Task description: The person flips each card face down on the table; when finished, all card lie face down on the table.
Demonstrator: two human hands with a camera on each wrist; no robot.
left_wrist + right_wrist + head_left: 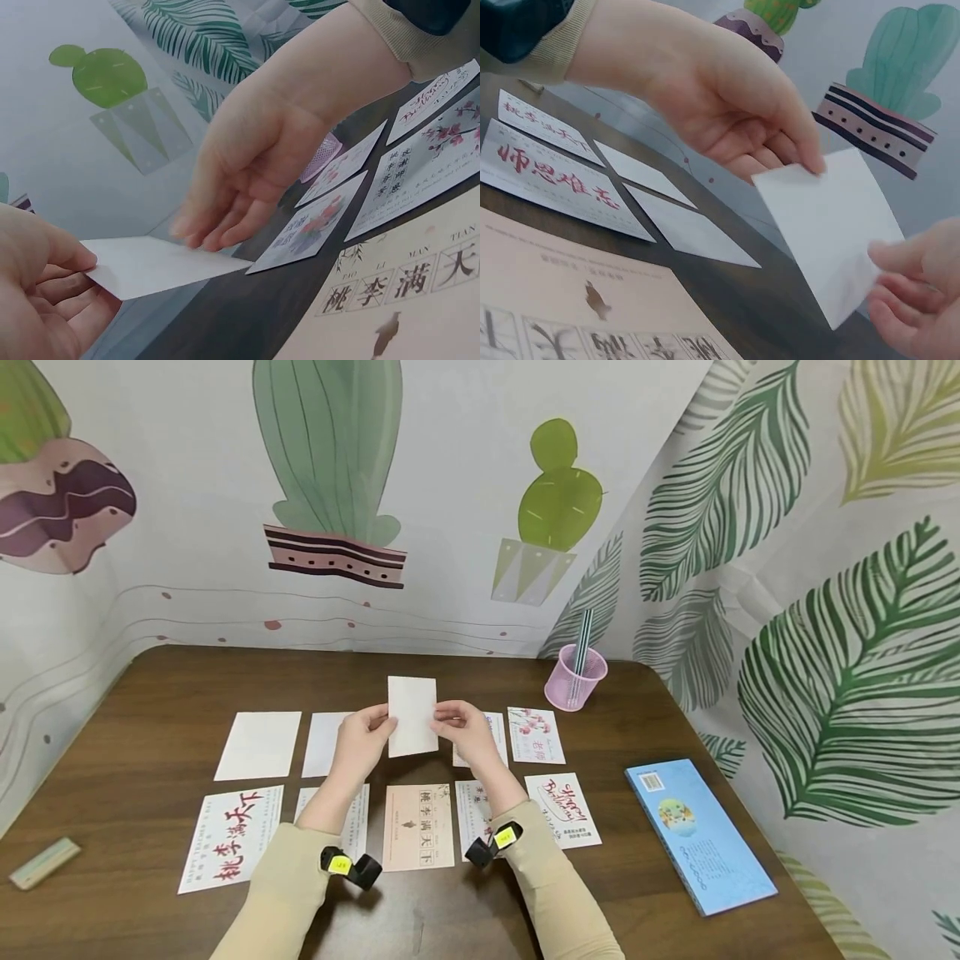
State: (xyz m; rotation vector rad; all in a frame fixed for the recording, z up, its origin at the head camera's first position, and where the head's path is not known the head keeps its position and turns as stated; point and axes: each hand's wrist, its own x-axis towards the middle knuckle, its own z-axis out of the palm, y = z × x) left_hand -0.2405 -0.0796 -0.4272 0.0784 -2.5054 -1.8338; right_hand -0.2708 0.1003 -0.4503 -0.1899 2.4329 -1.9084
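Note:
A blank white card (pixel 412 717) is held upright above the table, between my two hands. My left hand (pixel 363 739) pinches its left edge between thumb and fingers. At the opposite edge, the thumb and fingers of my right hand (pixel 468 733) pinch the card; in the right wrist view the thumb (pixel 892 255) lies over the card's edge. Below the hands lies a peach card (pixel 418 827) with dark characters. Partly hidden behind the left arm are a plain white card (pixel 322 747) and a printed card (pixel 356 827). The right arm partly covers another printed card (pixel 472 802).
A blank card (pixel 258 745) and a red-lettered card (pixel 232 839) lie left. To the right are a pink-flowered card (pixel 536 735) and a card with red script (pixel 562 810). Beyond stand a pink mesh pen cup (pixel 558 685) and a blue book (pixel 701 835); an eraser-like block (pixel 45 863) lies far left.

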